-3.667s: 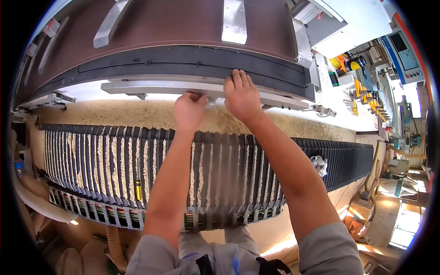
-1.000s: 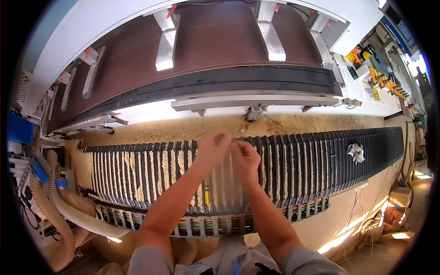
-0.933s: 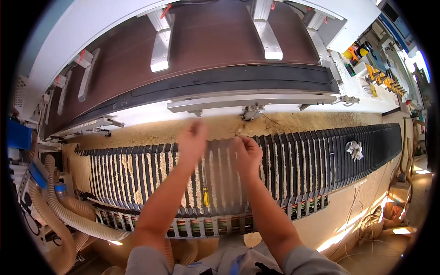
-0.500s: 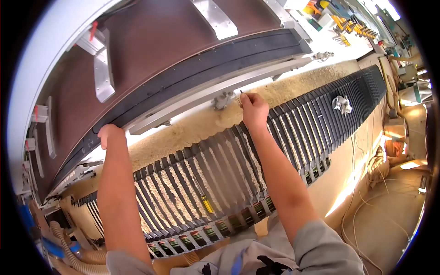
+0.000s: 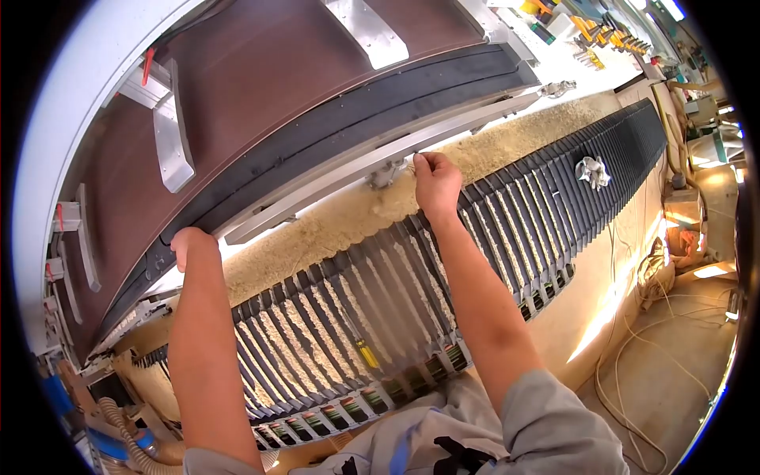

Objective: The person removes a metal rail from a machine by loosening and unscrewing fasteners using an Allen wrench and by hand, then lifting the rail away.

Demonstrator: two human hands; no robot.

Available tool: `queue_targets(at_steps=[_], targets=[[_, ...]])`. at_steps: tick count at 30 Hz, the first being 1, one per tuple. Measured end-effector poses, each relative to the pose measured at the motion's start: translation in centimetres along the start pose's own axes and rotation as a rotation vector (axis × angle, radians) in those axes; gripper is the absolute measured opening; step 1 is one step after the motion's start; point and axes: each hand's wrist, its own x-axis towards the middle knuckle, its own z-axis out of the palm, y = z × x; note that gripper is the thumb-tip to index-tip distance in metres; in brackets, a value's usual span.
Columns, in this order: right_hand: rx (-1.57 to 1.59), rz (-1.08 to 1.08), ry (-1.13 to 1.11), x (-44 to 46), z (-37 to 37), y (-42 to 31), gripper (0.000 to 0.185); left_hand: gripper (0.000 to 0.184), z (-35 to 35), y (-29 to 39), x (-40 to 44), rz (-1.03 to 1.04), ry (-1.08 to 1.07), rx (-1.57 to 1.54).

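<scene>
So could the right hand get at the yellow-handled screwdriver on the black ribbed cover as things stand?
Probably yes: the right hand would have to draw back from beside the silver metal rail, but nothing visible covers the screwdriver.

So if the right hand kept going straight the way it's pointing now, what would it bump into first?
Probably the long silver rail, just beyond the right hand's fingertips, though one view leaves the depth unclear.
</scene>
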Motion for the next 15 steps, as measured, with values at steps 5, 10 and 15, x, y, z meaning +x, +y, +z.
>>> queue_targets(at_steps=[5, 10, 15], targets=[[-0.098, -0.005, 0.004, 0.2, 0.0, -0.3, 0.025, 0.037, 2.0, -0.7, 3.1, 0.001, 0.0, 0.012], [-0.177, -0.006, 0.023, 0.0, 0.1, -1.3, 0.025, 0.037, 4.9, -0.2, 7.0, -0.023, -0.009, 0.022], [-0.278, -0.135, 0.082, 0.1, 0.8, -0.2, 0.026, 0.037, 3.4, -0.5, 5.2, -0.064, -0.001, 0.054]])
